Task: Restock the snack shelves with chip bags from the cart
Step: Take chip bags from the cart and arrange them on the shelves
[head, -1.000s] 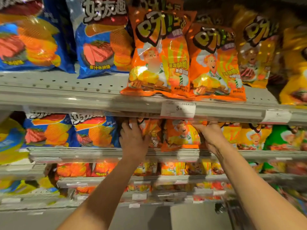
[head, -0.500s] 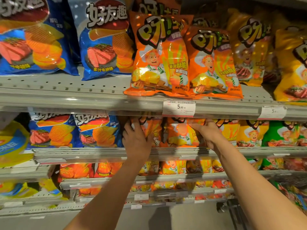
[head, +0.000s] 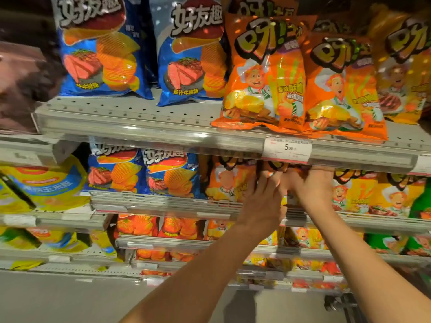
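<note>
Orange chip bags (head: 229,183) stand in a row on the second shelf (head: 163,203), tucked under the upper shelf's rim (head: 140,134). Both my hands reach into that row and nearly touch each other. My left hand (head: 263,199) has its fingers spread and pressed against the front of an orange bag (head: 272,166). My right hand (head: 310,190) lies just right of it on the same bag, its fingertips blurred and hidden under the rim. Two more orange bags (head: 263,73) of the same kind stand on the upper shelf.
Blue chip bags (head: 100,50) fill the upper shelf's left and the second shelf's left (head: 172,173). Yellow bags (head: 354,194) stand right of my hands. A price tag (head: 286,149) hangs just above them. Lower shelves hold more snacks. A dark cart part (head: 340,304) shows at bottom right.
My two hands have come together from either side of the orange bag to its middle. The view has shifted to the left and down.
</note>
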The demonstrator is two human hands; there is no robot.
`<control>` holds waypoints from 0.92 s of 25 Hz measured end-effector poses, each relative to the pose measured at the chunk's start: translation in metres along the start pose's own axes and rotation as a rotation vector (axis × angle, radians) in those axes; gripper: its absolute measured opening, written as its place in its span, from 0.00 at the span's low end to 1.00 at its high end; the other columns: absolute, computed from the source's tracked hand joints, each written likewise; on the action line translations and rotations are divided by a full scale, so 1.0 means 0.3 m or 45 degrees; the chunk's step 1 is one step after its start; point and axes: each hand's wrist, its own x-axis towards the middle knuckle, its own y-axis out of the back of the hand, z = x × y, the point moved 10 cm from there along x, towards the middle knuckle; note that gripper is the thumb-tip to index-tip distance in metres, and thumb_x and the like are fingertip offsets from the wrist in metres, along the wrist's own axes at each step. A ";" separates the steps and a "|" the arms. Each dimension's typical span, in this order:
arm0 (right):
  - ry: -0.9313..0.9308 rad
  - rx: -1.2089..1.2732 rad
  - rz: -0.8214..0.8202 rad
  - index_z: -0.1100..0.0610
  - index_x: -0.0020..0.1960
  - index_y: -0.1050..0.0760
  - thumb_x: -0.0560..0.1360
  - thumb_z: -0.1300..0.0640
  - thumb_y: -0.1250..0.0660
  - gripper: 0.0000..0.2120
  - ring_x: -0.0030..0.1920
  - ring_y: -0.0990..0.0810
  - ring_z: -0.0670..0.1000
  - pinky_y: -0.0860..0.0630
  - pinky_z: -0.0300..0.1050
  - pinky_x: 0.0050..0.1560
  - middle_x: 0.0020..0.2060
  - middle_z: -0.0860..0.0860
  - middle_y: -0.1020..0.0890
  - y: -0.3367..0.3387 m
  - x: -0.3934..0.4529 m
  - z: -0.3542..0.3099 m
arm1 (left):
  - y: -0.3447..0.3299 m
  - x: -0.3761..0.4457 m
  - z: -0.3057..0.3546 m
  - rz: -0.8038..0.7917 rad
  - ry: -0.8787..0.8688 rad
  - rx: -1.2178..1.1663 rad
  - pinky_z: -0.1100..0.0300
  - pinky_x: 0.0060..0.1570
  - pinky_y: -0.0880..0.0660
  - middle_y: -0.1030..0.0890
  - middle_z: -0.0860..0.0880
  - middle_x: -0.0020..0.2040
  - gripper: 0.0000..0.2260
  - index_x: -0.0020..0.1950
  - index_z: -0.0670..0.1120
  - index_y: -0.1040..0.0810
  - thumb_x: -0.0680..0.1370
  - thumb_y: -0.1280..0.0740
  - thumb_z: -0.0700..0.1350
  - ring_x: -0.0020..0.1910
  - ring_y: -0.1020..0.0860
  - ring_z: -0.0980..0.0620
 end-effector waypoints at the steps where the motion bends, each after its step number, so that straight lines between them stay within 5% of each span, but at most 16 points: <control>1: 0.043 -0.063 -0.089 0.65 0.67 0.25 0.76 0.53 0.28 0.24 0.65 0.27 0.69 0.28 0.60 0.64 0.64 0.69 0.23 -0.016 0.015 -0.019 | -0.020 0.003 -0.003 -0.018 -0.001 -0.024 0.37 0.76 0.49 0.39 0.42 0.79 0.30 0.78 0.44 0.36 0.78 0.35 0.51 0.78 0.45 0.36; 4: 0.075 -0.206 -0.422 0.60 0.73 0.29 0.78 0.45 0.31 0.29 0.70 0.28 0.63 0.31 0.54 0.68 0.71 0.61 0.25 -0.072 0.056 -0.012 | -0.073 -0.007 -0.022 -0.091 -0.015 -0.018 0.35 0.76 0.48 0.38 0.43 0.79 0.30 0.78 0.47 0.36 0.78 0.35 0.55 0.79 0.46 0.36; 10: -0.030 -0.384 -0.575 0.51 0.73 0.29 0.76 0.37 0.33 0.30 0.71 0.27 0.60 0.27 0.53 0.66 0.72 0.54 0.26 -0.059 0.088 0.027 | -0.096 -0.032 -0.029 -0.078 -0.041 0.010 0.36 0.77 0.48 0.38 0.43 0.80 0.30 0.79 0.49 0.36 0.79 0.36 0.58 0.79 0.43 0.35; 16: -0.074 -0.583 -0.638 0.56 0.71 0.28 0.78 0.34 0.39 0.32 0.67 0.24 0.62 0.26 0.53 0.62 0.69 0.59 0.24 -0.033 0.055 0.032 | -0.156 -0.038 -0.052 -0.255 -0.019 0.194 0.37 0.77 0.60 0.60 0.45 0.83 0.37 0.83 0.51 0.58 0.81 0.44 0.64 0.81 0.50 0.37; 20: 0.094 -0.585 -0.340 0.57 0.64 0.25 0.79 0.41 0.35 0.23 0.58 0.20 0.63 0.23 0.53 0.52 0.58 0.61 0.18 0.035 0.031 -0.014 | -0.151 -0.059 -0.003 -0.198 0.044 0.122 0.32 0.75 0.59 0.55 0.44 0.83 0.36 0.83 0.50 0.55 0.81 0.42 0.61 0.81 0.57 0.36; 23: 0.332 -0.493 -0.131 0.59 0.65 0.25 0.76 0.47 0.29 0.23 0.60 0.23 0.67 0.24 0.58 0.55 0.59 0.64 0.20 0.056 -0.023 -0.050 | -0.180 -0.083 0.022 -0.203 0.071 0.136 0.29 0.74 0.58 0.57 0.43 0.83 0.39 0.83 0.51 0.60 0.81 0.41 0.61 0.81 0.57 0.36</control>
